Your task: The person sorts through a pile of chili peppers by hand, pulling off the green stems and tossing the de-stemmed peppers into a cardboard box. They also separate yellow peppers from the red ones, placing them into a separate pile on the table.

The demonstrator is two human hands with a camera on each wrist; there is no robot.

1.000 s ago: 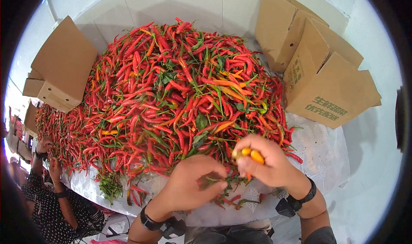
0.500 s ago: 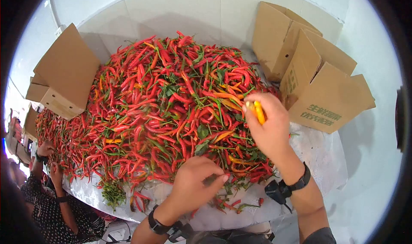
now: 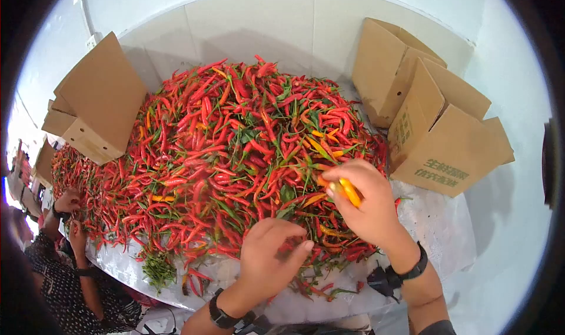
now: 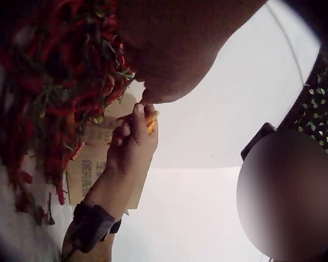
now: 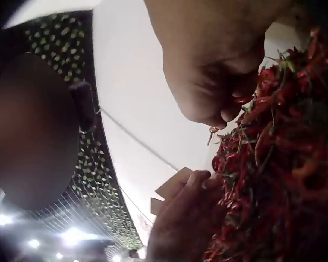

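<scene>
A large heap of mostly red chili peppers [image 3: 235,158] with green stems and leaves covers the table. Over its right front, my right hand [image 3: 371,208] grips yellow chili peppers [image 3: 349,192] against the palm. At its fingertips shows a blurred orange chili [image 3: 322,181]. In the left wrist view, the same right hand [image 4: 134,142] has yellow showing beside its thumb. My left hand [image 3: 268,255] hovers at the heap's front edge, fingers loosely bent, with a gap between thumb and forefinger. Its palm side is mostly hidden.
Two open cardboard boxes [image 3: 447,152] stand at the right behind the heap, and another box [image 3: 103,99] leans at the left. Green stems [image 3: 159,270] lie in a bunch at the front. Another person's hand [image 3: 69,201] works at the far left.
My right hand rose to the upper right of the heap, then came back down and left, an orange chili now at its fingertips. The left hand stayed near the front edge.
</scene>
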